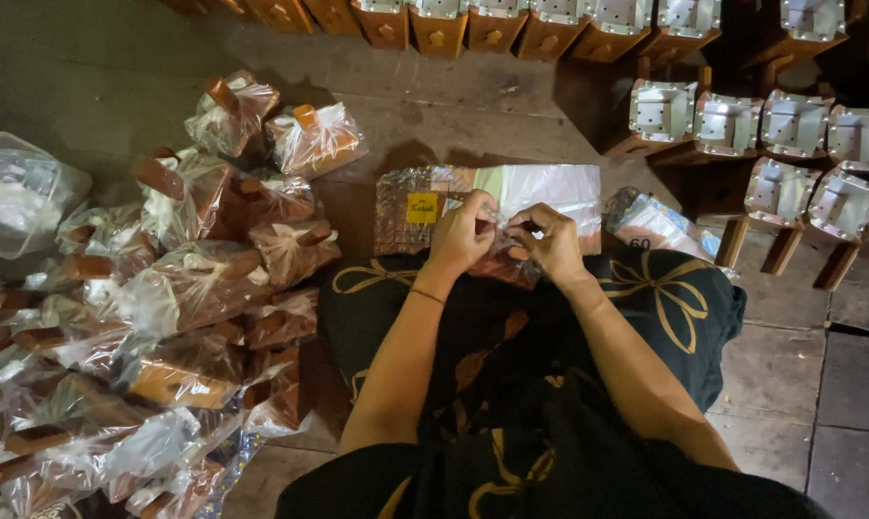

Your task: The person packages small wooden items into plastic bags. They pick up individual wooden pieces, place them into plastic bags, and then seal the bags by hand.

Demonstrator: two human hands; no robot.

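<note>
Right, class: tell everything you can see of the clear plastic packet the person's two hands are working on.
The clear plastic packet rests on the person's dark, gold-patterned lap. It is thin, crinkly film with a brown wooden-looking piece inside, mostly hidden. The left hand and right hand pinch its upper edge together, fingertips meeting. Its far end lies against a flat stack of plastic sheets.

Bare forearms, thin bracelet (427, 296) on left wrist, black garment (550, 404), seemingly gold-patterned
</note>
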